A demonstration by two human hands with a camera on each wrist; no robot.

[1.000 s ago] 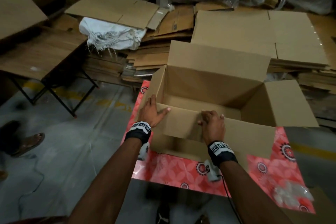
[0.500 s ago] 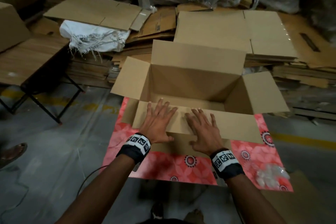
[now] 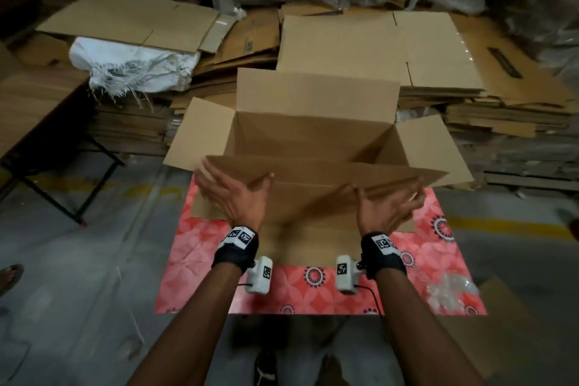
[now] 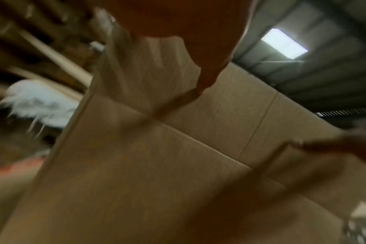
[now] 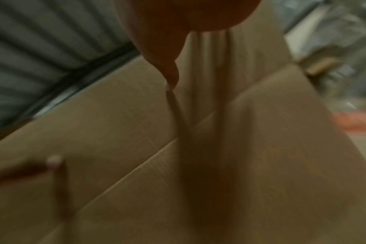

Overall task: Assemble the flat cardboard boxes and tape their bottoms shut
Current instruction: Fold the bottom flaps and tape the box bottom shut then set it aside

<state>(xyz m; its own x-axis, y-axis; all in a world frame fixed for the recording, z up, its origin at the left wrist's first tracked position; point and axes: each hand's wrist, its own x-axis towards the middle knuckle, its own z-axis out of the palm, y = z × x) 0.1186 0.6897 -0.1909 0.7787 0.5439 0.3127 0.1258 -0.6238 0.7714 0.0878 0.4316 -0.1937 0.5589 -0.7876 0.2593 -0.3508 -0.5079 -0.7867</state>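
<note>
Both grips under box flap [image 3: 329, 171], patterned table [image 3: 200, 257].

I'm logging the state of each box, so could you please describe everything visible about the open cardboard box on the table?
The cardboard box is plain brown corrugated board, standing upright and open-topped on the pink patterned table. Its far flap stands up and both side flaps splay outward. The near flap is raised about level, with the left hand and right hand under it, palms up. No tape shows.

Both hands [image 3: 238, 194] turned palm-up, lifting the near flap [image 3: 329, 172].
</note>
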